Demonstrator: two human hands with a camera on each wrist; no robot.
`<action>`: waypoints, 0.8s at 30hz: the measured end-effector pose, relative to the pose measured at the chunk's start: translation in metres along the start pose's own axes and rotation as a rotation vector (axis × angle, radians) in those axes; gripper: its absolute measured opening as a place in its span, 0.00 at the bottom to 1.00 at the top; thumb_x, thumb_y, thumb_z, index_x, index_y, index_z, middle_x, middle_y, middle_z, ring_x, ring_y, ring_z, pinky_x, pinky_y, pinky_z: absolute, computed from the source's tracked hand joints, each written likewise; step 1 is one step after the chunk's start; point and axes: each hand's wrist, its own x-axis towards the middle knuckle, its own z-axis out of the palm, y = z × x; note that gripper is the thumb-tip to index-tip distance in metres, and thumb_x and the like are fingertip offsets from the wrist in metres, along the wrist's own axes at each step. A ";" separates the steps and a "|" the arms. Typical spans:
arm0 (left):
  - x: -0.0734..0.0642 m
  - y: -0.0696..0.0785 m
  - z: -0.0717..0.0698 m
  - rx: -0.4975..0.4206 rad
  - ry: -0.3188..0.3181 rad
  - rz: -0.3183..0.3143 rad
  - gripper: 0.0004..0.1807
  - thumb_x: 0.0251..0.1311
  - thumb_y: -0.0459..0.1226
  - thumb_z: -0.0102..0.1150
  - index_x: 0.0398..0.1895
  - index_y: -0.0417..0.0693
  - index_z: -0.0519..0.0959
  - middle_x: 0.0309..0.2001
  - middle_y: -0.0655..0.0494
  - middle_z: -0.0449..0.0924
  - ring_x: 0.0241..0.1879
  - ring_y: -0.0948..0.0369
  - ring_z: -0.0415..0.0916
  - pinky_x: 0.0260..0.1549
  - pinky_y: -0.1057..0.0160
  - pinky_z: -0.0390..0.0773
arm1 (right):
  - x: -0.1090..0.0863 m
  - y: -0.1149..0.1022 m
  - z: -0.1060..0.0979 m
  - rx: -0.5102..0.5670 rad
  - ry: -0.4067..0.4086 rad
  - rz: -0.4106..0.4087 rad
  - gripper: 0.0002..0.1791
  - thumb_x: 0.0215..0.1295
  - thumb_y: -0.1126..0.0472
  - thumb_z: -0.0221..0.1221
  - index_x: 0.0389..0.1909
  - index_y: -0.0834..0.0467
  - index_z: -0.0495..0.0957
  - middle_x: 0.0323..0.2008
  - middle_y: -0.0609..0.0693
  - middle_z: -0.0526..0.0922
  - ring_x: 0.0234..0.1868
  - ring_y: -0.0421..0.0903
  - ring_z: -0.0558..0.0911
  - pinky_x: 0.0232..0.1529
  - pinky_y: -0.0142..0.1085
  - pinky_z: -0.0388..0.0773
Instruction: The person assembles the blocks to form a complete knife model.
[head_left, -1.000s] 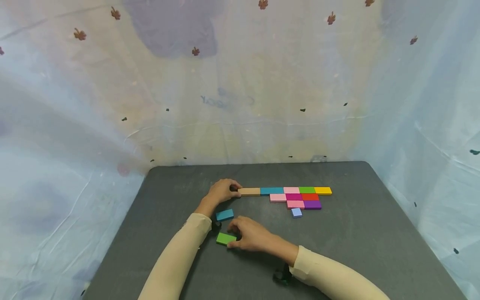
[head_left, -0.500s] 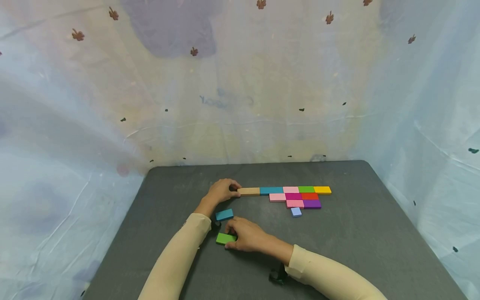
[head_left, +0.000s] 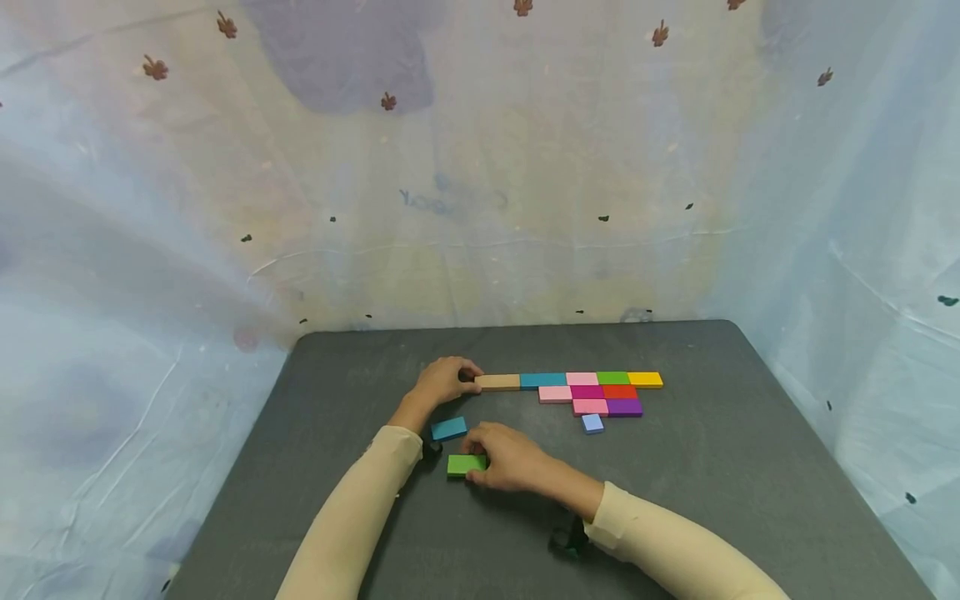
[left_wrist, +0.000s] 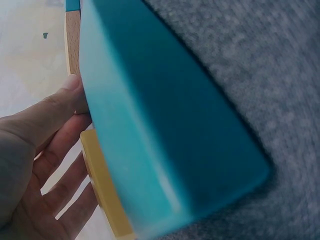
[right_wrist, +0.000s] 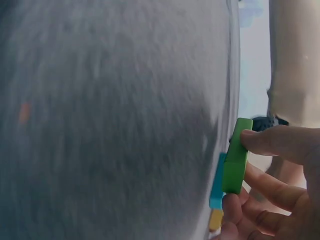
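Observation:
My left hand (head_left: 442,383) rests at the left end of a row of flat blocks, its thumb and forefinger pinching the end of a plain wooden block (head_left: 498,382). In the left wrist view, a yellow block (left_wrist: 102,185) lies beside the other fingers; the hand hides it in the head view. My right hand (head_left: 512,458) pinches a green block (head_left: 461,466) by its right end, close over the table, thumb on the near side. Between the two hands lies a loose blue block (head_left: 448,429), large and blurred in the left wrist view.
The row continues rightward with blue, pink, green and yellow blocks (head_left: 645,380). Shorter rows of pink, magenta, red and purple blocks (head_left: 624,408) adjoin its near side, with a small light-blue block (head_left: 592,424) below. A printed curtain (head_left: 480,167) surrounds the dark table (head_left: 712,467).
My right hand has shifted the green block a little to the right and away from me, turning it straighter. The left hand and the other blocks have stayed put.

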 end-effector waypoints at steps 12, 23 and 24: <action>0.003 -0.002 0.000 0.004 -0.014 -0.011 0.16 0.67 0.48 0.75 0.56 0.59 0.90 0.51 0.60 0.90 0.53 0.54 0.84 0.57 0.44 0.81 | -0.010 0.024 -0.034 0.015 0.020 0.036 0.16 0.67 0.57 0.75 0.52 0.55 0.87 0.44 0.46 0.81 0.42 0.41 0.78 0.43 0.36 0.80; 0.003 0.000 0.000 0.009 -0.015 -0.021 0.17 0.67 0.48 0.75 0.56 0.60 0.90 0.52 0.61 0.90 0.53 0.55 0.84 0.58 0.45 0.80 | -0.020 0.048 -0.061 -0.037 0.054 0.035 0.16 0.67 0.57 0.74 0.53 0.52 0.86 0.44 0.43 0.81 0.44 0.42 0.78 0.45 0.37 0.82; 0.003 0.000 0.000 0.008 -0.016 -0.021 0.17 0.67 0.48 0.75 0.56 0.60 0.90 0.52 0.61 0.89 0.53 0.55 0.84 0.58 0.45 0.80 | -0.021 0.051 -0.063 -0.043 0.052 0.036 0.16 0.67 0.57 0.74 0.53 0.52 0.85 0.44 0.43 0.81 0.44 0.42 0.78 0.45 0.37 0.81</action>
